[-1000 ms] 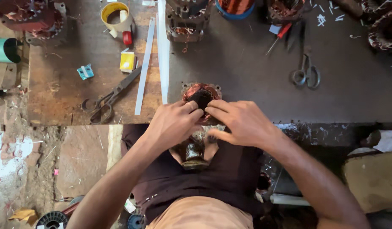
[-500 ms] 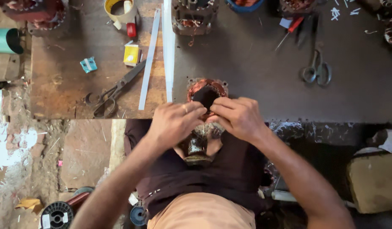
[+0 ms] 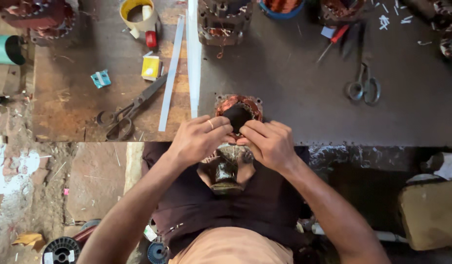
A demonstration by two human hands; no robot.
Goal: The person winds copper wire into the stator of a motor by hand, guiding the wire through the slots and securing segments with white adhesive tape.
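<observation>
Head view: left hand (image 3: 199, 139), right hand (image 3: 267, 144) curled, pinching stator (image 3: 238, 115) rim (copper windings).

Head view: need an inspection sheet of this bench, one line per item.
Surface: worn wooden board beside a dark grey bench top.
Job's things: copper-wound motor stator at the bench edge, under both hands.
Clutter: two pairs of scissors, white strips, yellow tape roll, red-handled screwdriver, more stators.
Grippers: left hand and right hand pinch at the stator's rim.
Cables: nothing seen.
Surroundings: dirt floor, wire spool.
</observation>
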